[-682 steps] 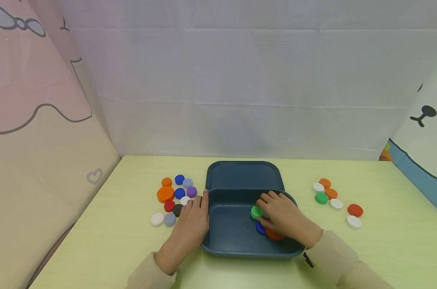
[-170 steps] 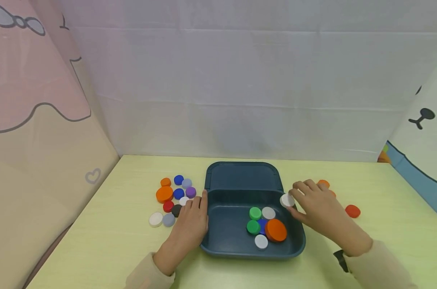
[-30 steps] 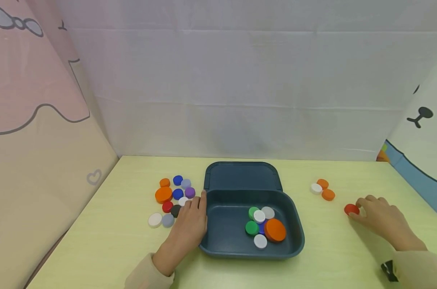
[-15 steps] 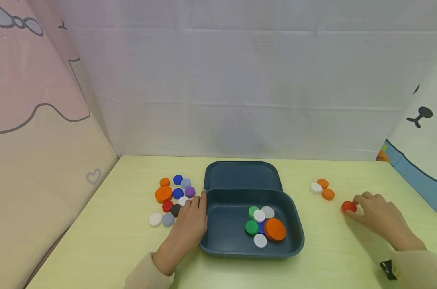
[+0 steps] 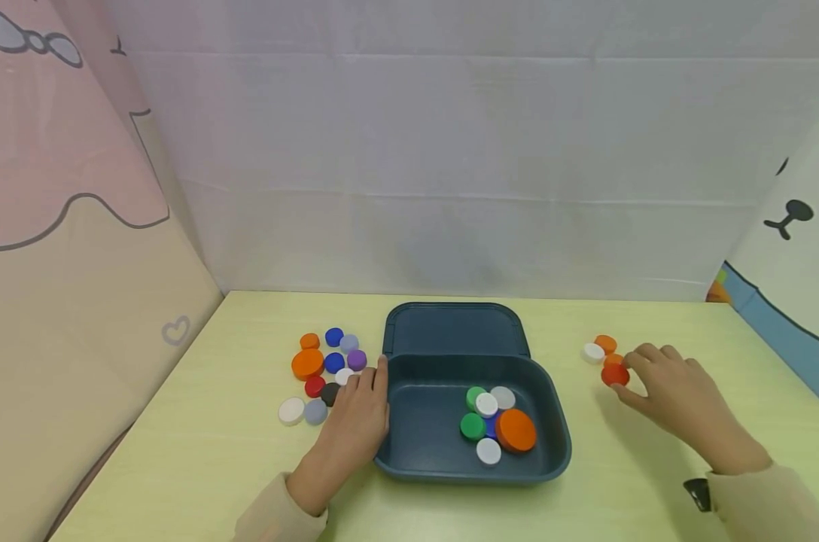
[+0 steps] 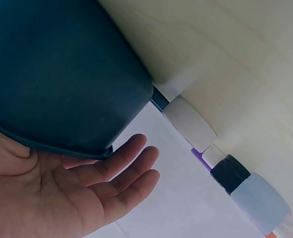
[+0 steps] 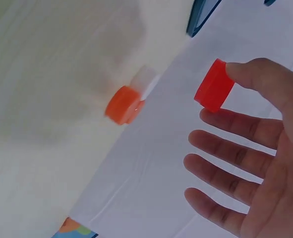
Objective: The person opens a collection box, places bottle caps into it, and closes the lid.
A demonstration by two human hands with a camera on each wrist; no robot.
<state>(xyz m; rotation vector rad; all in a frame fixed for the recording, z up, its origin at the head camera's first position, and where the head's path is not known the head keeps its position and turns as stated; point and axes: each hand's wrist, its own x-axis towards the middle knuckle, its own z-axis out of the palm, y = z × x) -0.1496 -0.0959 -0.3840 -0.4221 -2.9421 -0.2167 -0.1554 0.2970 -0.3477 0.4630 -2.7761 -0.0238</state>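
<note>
Red cap [image 5: 615, 376] in right hand [image 5: 680, 395]

caps [image 5: 516, 431] in and beside box [image 5: 419, 429]

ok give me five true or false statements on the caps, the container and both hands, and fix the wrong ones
1. The right hand pinches a red cap above the table. True.

2. The left hand holds a purple cap. False: it holds no cap and touches the left side of the dark blue container.

3. Two green caps lie in the container. True.

4. The large orange cap in the container is buried under white caps. False: its top is uncovered.

5. The caps lying on the table right of the container are all white. False: one white cap lies there with two orange caps.
</note>
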